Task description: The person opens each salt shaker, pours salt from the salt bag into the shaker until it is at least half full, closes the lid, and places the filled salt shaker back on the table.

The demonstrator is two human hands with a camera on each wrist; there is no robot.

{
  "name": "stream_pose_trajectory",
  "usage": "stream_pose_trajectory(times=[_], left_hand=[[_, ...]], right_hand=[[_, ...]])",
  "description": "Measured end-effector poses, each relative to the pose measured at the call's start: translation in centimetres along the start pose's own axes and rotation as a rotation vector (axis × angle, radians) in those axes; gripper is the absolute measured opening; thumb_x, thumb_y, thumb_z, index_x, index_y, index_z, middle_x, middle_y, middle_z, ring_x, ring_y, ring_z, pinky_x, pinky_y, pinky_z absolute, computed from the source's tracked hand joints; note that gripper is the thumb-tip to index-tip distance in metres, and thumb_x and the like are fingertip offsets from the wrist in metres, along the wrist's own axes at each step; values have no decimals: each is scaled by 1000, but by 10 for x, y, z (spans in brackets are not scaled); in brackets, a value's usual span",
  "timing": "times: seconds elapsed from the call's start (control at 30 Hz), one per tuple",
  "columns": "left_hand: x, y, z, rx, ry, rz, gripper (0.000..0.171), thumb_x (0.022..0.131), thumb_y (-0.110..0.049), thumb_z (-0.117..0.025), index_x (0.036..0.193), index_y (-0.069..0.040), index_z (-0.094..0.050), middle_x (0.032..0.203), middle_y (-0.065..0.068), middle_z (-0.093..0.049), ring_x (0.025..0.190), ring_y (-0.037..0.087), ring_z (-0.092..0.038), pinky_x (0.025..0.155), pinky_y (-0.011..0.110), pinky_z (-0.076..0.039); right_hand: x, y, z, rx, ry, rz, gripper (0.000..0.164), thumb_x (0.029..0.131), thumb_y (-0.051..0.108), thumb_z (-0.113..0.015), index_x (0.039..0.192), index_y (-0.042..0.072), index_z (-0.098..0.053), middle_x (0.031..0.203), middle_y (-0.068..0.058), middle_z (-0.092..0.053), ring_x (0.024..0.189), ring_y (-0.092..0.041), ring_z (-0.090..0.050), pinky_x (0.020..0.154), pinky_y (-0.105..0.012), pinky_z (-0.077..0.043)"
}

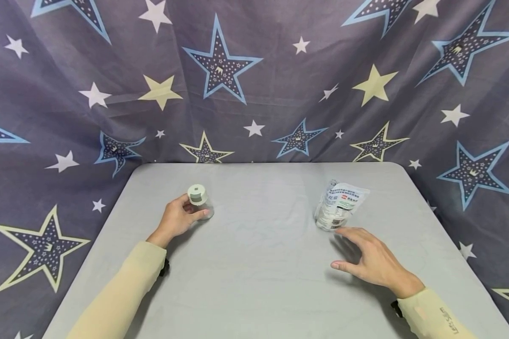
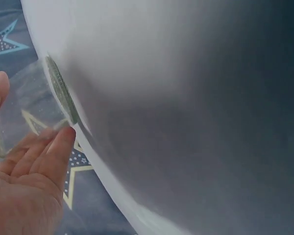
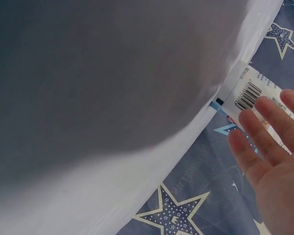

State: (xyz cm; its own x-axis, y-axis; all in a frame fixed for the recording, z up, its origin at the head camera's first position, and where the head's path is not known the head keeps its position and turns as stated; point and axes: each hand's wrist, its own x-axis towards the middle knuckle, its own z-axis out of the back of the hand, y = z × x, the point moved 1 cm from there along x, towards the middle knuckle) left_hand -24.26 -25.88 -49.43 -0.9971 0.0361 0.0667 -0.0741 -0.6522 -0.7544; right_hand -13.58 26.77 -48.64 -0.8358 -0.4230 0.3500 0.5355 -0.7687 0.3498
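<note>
On the left side of the grey table stands a small clear jar with a pale green lid [image 1: 198, 195]. My left hand [image 1: 180, 217] holds it low down, thumb at the front and fingers around the far side. Through the left wrist view, the fingers of the left hand [image 2: 36, 161] lie along the jar's clear wall [image 2: 24, 98]. A white printed salt pouch [image 1: 339, 205] stands upright on the right. Just in front of it is my right hand [image 1: 371, 259], thumb and fingers spread apart, holding nothing. Whether a fingertip touches the pouch, I cannot tell.
The grey-covered table [image 1: 258, 273] has rounded far corners. A dark curtain with stars [image 1: 271, 75] hangs behind it and along both sides.
</note>
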Motion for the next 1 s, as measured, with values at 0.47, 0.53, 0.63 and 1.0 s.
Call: stream_pose_trajectory(times=[0.47,0.53,0.63,1.0], left_hand=[[-10,-11,-12,-6,43,-61,59,83,-26,-88,131,-2,-63,125,19,-68,110,34,-70,89,40,-59],[-11,-12,-14,-16,50,-67,58,83,-25,-89,130,-3,-64,124,18,-69,110,33,-70,89,39,-60],[-12,-14,-17,-25,52,-86,56,82,-24,-89,128,-3,-65,123,19,-69,108,33,-71,88,37,-60],[-17,-21,-27,-18,58,-124,53,80,-25,-91,125,-7,-68,120,15,-71,105,31,-72,87,37,-60]], right_hand=[[0,4,-3,12,-8,28,83,73,60,-87,137,13,-63,131,-5,-67,119,-28,-63,98,-53,-51],[0,5,-3,13,-6,31,83,73,60,-87,137,13,-63,132,-6,-67,120,-28,-62,99,-53,-51],[0,6,-3,16,-5,40,84,73,60,-87,138,12,-63,133,-7,-66,121,-29,-62,101,-53,-49],[1,9,-7,16,-13,84,86,72,62,-86,137,10,-64,136,-10,-65,123,-30,-61,104,-52,-46]])
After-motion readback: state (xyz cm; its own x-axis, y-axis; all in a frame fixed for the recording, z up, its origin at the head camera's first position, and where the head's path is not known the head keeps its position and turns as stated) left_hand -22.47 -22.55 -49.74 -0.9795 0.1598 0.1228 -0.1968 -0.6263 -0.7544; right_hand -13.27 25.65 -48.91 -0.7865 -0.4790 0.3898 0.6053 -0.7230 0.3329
